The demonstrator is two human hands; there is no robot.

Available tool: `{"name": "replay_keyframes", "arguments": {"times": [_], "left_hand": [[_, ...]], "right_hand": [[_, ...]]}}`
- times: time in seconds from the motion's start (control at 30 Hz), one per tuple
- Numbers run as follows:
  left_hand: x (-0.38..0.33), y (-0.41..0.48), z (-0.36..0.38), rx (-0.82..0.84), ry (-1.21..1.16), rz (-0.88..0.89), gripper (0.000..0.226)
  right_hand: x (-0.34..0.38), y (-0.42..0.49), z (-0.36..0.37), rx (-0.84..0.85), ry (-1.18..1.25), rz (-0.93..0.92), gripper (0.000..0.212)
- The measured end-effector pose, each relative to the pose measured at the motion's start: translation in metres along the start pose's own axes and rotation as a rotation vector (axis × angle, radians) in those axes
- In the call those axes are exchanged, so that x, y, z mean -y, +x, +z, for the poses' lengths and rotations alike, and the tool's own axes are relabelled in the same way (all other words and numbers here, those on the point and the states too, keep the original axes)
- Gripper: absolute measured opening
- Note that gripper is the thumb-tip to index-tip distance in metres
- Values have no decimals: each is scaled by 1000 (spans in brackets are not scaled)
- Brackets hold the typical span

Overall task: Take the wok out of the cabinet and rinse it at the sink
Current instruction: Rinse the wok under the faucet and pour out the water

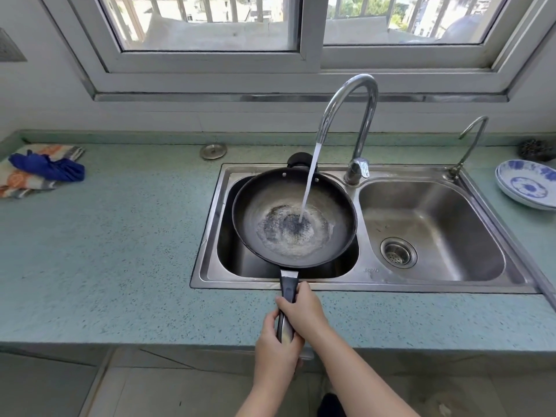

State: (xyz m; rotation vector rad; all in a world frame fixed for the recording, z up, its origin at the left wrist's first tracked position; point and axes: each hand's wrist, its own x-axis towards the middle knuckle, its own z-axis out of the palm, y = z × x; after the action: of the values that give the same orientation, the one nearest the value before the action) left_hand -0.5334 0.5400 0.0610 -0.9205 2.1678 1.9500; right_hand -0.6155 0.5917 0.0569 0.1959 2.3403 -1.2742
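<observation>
Wok [293, 218] held over left basin of sink [361, 284]; water [310, 182] from tap [352, 94] caught in its middle. Handle [288, 291] gripped above bench [120, 251] edge: right hand [304, 310] fingers curled round it nearer pan, left hand [276, 347] fingers wrapped round its end.

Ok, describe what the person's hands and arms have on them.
Nothing worn: the left hand and right hand are bare, with no gloves, rings, watch or bracelet visible. The left forearm and right forearm are uncovered down to the frame's edge; no sleeve shows.
</observation>
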Motion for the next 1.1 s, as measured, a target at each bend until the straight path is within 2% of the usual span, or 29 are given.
{"name": "replay_keyframes", "arguments": {"times": [0.27,0.47,0.5,0.6,0.73,0.8,1.1], "left_hand": [[0,-5,-2,-12,43,17,36],[-3,-5,-7,-7,341,116,46],[-5,-4,-7,-5,410,142,50],[-10,0,-8,-33,592,183,80],[-26,13,-5,-140,762,296,68],[-38,22,-1,-141,856,343,59],[-98,64,55,-127,1042,604,47]], "right_hand": [[-3,-3,2,-5,-24,-16,29],[-9,-5,-4,-2,-74,-37,30],[-10,-6,-6,-9,-92,-42,32],[-11,-8,-17,-39,-152,-64,34],[-12,-6,-43,-81,-241,-126,36],[-13,-1,-58,-94,-280,-154,40],[-7,42,-153,-237,-412,-258,45]]}}
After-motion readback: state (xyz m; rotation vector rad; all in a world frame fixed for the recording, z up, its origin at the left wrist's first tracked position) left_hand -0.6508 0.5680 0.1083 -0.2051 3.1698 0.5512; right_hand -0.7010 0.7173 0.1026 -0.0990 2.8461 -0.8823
